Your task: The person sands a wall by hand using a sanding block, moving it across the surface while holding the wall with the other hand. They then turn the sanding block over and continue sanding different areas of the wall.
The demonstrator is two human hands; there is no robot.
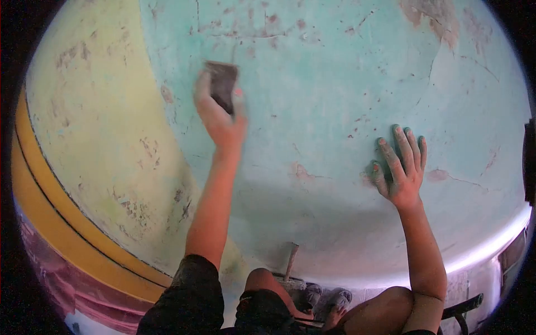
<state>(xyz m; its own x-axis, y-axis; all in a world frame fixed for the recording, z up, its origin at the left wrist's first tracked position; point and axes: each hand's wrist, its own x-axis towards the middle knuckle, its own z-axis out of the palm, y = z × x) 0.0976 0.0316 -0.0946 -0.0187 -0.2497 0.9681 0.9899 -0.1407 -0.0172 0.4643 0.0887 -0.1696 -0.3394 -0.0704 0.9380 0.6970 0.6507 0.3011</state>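
Observation:
My left hand (221,118) is wrapped round a dark, flat sanding block (221,84), gripped by its sides and slightly smeared by motion. The block lies against the pale green painted wall (312,100), near the border with a yellow painted area (100,111). Farther right and lower, my right hand (403,173) rests flat on the same wall, fingers spread and dusty, holding nothing. Scuffs and dark spots mark the paint around both hands, and a bare, peeled patch (432,17) shows at the top right.
An orange band (67,218) with a dark line edges the wall at the left. Below, a tool with an upright handle (291,261) stands near my shoes (338,300). A dark bar (463,307) juts in beside my right leg.

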